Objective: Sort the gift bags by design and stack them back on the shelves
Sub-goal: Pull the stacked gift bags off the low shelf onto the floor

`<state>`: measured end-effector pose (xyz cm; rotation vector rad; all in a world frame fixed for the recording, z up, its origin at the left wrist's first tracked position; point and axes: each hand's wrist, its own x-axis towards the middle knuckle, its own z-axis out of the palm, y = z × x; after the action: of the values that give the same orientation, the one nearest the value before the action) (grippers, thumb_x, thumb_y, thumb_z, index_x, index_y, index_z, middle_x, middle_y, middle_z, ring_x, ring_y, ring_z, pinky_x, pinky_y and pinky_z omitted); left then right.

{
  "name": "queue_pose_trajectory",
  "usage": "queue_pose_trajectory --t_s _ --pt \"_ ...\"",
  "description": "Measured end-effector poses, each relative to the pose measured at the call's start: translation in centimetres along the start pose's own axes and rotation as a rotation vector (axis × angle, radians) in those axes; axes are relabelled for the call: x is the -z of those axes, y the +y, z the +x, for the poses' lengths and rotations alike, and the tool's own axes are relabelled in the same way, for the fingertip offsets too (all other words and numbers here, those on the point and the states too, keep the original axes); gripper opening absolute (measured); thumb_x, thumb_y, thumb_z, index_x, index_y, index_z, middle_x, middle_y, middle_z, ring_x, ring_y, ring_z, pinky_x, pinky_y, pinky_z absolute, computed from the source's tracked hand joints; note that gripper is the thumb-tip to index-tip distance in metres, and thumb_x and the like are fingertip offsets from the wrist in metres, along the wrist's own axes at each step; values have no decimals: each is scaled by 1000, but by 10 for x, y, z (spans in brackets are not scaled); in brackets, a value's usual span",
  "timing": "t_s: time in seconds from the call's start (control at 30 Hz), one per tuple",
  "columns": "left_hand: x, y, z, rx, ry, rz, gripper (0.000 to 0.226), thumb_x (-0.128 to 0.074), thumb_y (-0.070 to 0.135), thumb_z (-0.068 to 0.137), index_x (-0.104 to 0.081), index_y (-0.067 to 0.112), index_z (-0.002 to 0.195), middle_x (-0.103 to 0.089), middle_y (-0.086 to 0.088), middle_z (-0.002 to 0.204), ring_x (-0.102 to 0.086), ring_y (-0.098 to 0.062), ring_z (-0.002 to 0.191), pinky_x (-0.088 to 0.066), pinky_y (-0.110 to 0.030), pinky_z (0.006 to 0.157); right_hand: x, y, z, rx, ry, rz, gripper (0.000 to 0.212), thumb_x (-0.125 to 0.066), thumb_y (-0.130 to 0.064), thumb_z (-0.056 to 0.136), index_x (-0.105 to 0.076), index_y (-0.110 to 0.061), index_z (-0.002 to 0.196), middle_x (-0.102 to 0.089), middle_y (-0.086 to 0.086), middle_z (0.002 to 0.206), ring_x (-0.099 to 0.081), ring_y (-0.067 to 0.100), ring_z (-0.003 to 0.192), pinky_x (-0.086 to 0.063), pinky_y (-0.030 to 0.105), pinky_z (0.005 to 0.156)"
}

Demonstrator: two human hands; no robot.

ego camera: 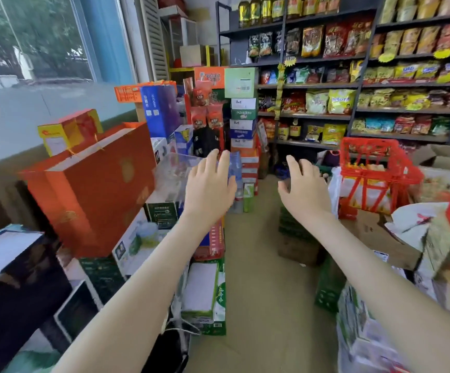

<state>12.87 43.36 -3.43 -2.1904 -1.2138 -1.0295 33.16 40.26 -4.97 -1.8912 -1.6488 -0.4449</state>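
Note:
My left hand (209, 187) and my right hand (303, 188) are both stretched forward over the narrow aisle, fingers spread, holding nothing. A large red-orange gift bag (92, 189) with gold cord handles stands on the stacked boxes at the left, apart from my left hand. Behind it sits a smaller yellow and red gift box (69, 130). A blue gift box (160, 110) stands further back. A clear plastic box (175, 168) lies just left of my left hand.
A tall stack of cartons (242, 122) rises at the aisle's end. A red plastic basket (372, 168) sits on goods at the right. Snack shelves (353, 84) fill the back right. Green cartons (205, 297) crowd the floor; a strip of tan floor (267, 278) runs between.

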Motion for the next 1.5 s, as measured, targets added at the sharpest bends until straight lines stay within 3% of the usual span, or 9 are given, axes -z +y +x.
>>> queue_pose_trajectory --t_s 0.13,0.33,0.67,0.8,0.9,1.03,1.23,1.4,1.5 --pt "-121 -13 74 -57 -3 -35 48 -68 20 81 -56 0 124 -60 -21 121 -63 -37 102 -54 -44 77 -76 65 88 -31 -75 -49 62 -45 -37 98 -20 -16 151 -35 14 145 -36 31 129 -43 39 94" --pt "-280 -37 204 -86 -35 -62 45 -54 23 83 -57 0 122 -60 -21 122 -62 -37 103 -55 -43 79 -169 143 255 -16 -97 -183 65 -45 -37 98 -18 -13 152 -37 15 142 -38 31 127 -45 38 90" --pt "-498 -151 380 -103 -94 76 47 -73 18 75 -60 1 117 -63 -21 116 -64 -35 99 -54 -41 78 -388 147 503 22 -135 20 62 -44 -35 99 -19 -13 151 -35 11 145 -36 28 131 -41 39 98" --pt "-607 -189 447 -110 -246 62 47 -61 26 87 -53 3 127 -56 -17 127 -59 -33 108 -50 -41 84 -464 164 597 12 -132 6 63 -45 -33 99 -18 -12 151 -35 11 145 -37 27 129 -42 37 94" --pt "-683 -208 510 -94 -255 50 48 -52 30 91 -46 7 133 -49 -13 135 -52 -30 118 -45 -39 93 -510 191 670 -16 -120 -27 64 -46 -34 98 -18 -11 151 -37 11 142 -39 27 126 -43 35 92" --pt "-784 -217 576 -109 -258 -5 48 -70 24 79 -58 0 119 -63 -18 110 -64 -34 94 -53 -39 74 -578 241 751 -76 -151 -76 65 -45 -35 98 -17 -11 151 -35 11 144 -38 28 128 -44 37 93" --pt "-941 -240 658 -79 -369 -34 60 -78 26 71 -59 1 123 -65 -16 115 -67 -31 94 -56 -37 72 -692 319 878 -111 -192 -139 64 -44 -36 98 -18 -11 150 -37 11 142 -40 27 126 -46 36 91" --pt "-1053 -259 760 -74 -411 -61 56 -55 28 90 -42 3 138 -50 -18 136 -54 -34 116 -46 -43 90 -766 372 993 -143 -173 -136 63 -44 -37 98 -20 -11 150 -38 11 144 -41 25 128 -46 33 92" --pt "-1109 -261 808 -92 -424 -88 54 -46 30 94 -36 6 141 -44 -13 140 -50 -31 120 -43 -40 94 -811 396 1047 -189 -199 -109 63 -44 -37 98 -19 -12 150 -36 11 146 -39 25 131 -45 34 96"
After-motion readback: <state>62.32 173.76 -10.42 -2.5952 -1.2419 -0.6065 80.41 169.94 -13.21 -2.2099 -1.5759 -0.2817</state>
